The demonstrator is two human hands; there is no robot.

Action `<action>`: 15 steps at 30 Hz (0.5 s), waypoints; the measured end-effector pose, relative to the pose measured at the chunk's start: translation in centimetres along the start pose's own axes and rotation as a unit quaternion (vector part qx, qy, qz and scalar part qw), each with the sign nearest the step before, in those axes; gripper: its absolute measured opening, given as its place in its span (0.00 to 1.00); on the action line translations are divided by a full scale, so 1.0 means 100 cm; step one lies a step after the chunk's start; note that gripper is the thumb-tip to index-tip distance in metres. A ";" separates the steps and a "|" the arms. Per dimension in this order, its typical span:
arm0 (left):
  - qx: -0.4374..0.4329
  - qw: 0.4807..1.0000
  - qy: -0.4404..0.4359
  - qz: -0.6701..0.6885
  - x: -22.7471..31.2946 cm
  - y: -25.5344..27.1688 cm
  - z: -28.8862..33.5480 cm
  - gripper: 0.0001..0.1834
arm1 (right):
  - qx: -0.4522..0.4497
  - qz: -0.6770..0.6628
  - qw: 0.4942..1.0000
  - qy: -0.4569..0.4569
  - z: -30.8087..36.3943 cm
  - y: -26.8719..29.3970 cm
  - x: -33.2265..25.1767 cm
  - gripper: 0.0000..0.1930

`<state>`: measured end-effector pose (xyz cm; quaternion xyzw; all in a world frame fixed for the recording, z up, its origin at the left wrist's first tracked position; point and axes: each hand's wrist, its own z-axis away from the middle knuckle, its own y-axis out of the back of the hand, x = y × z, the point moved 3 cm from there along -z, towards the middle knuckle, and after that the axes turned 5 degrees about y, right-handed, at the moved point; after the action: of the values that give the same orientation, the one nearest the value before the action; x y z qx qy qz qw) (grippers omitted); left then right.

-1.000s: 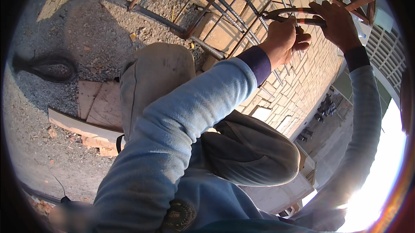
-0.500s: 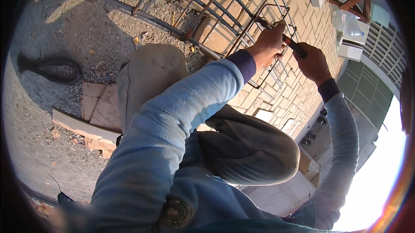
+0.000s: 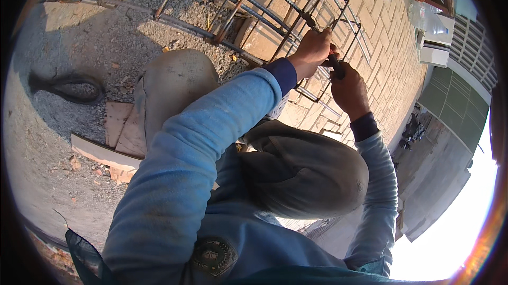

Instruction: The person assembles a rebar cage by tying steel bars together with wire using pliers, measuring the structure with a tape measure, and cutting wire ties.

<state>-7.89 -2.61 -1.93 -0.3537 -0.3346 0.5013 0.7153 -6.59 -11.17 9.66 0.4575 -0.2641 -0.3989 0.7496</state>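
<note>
My right hand (image 3: 350,90) is closed round the black grip of pincers (image 3: 336,67), a dark tool with a little red on its handle. Closed near the tool's middle, beside the red part, is my left hand (image 3: 313,48). The dark head of the pincers points up and left, against the bars of a steel rebar cage (image 3: 241,7). Long ribbed bars and square stirrups make up the cage. My left fingers hide part of the tool, and whether its jaws bite on wire cannot be made out.
Bricks (image 3: 254,39) lie beneath the cage, on block paving (image 3: 389,47). Coiled dark wire (image 3: 79,88) rests on gravel at the left, near broken tile pieces (image 3: 119,121). A plastic bottle (image 3: 435,24) and white boxes stand at the upper right. My bent knees are below the cage.
Both hands and the pincers have shifted left and slightly down in the picture. The right hand has come closer to the left, and the handle now stands steeper. The view has shifted slightly.
</note>
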 end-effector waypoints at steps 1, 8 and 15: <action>-0.006 1.000 -0.004 -0.007 0.002 -0.001 0.004 0.21 | -0.012 0.006 1.000 0.003 -0.001 0.001 0.001 0.12; -0.088 0.995 -0.048 0.014 0.010 0.002 0.018 0.14 | -0.342 -0.364 0.853 -0.151 -0.024 0.042 0.006 0.16; -0.011 0.991 -0.081 0.110 0.014 -0.017 0.013 0.12 | 0.070 0.126 0.975 0.169 -0.016 0.070 -0.011 0.33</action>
<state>-7.74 -1.49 0.32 -0.3544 -0.3567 0.5999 0.6224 -3.46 -7.67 15.19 0.5330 -0.2163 -0.1980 0.7937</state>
